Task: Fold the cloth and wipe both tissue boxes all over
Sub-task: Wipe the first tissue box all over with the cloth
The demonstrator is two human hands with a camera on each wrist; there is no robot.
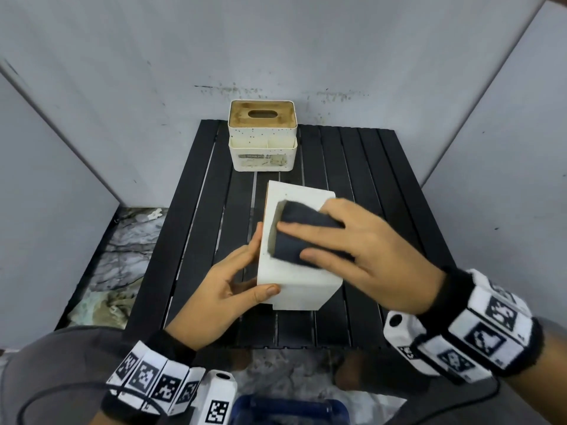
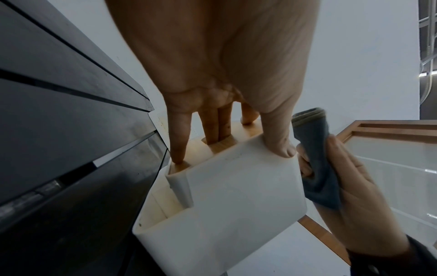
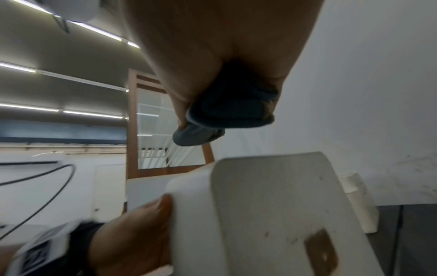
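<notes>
A white tissue box (image 1: 299,288) lies tipped on its side in the middle of the black slatted desk (image 1: 368,167), its wooden lid face turned to the left and a broad white face turned up. The left hand (image 1: 224,289) grips it at the near left corner: the thumb lies across the upper face at that corner, and the fingers (image 2: 179,138) reach along the wooden lid side, two of them dipping into the lid's slot, as the left wrist view shows.

The right hand (image 1: 362,243) holds a folded dark grey cloth (image 1: 303,237) on the upper face of the same box. Its fingers (image 1: 310,231) are stretched forward over the cloth with the thumb closing in on the near edge, so the cloth is pinched between thumb and fingers. In the head view the cloth seems to rest on the box; in the right wrist view the cloth (image 3: 227,110) shows a gap above the white face, so contact cannot be told for certain. That view is blurred.

The second tissue box (image 1: 263,139) stands upright at the far edge of the desk, well apart from both hands. It is white and speckled, with a wooden lid and an oval slot on top, a small open tray section at its front and a label on the front wall.

Both wrists wear black bands (image 1: 478,326) with white blocks printed with black square markers. Grey panels wall in the desk on three sides.
</notes>
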